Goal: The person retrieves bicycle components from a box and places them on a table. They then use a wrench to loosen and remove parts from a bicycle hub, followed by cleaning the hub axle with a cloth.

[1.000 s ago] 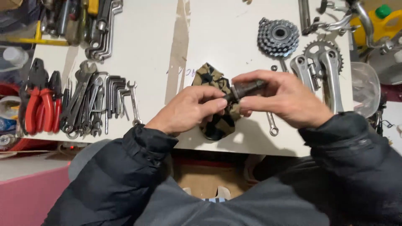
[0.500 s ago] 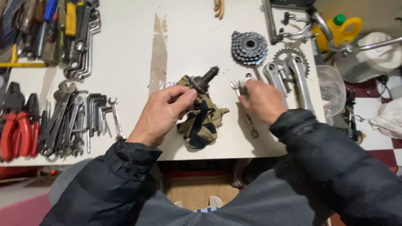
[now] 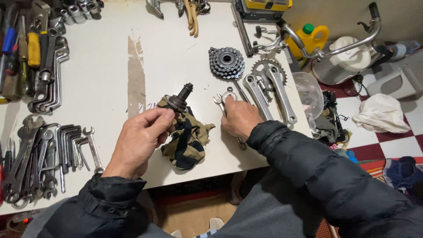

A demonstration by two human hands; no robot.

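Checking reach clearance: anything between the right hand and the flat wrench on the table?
Nothing visible. The right hand already lies on the flat wrench, fingers over its shaft. The sprocket cluster and crank arms sit beyond and beside it.

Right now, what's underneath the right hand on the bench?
The right hand rests on a flat wrench lying on the white bench; the wrench's open head sticks out above the fingers, its tail below the wrist. The shaft between is covered, as is anything else under the palm.
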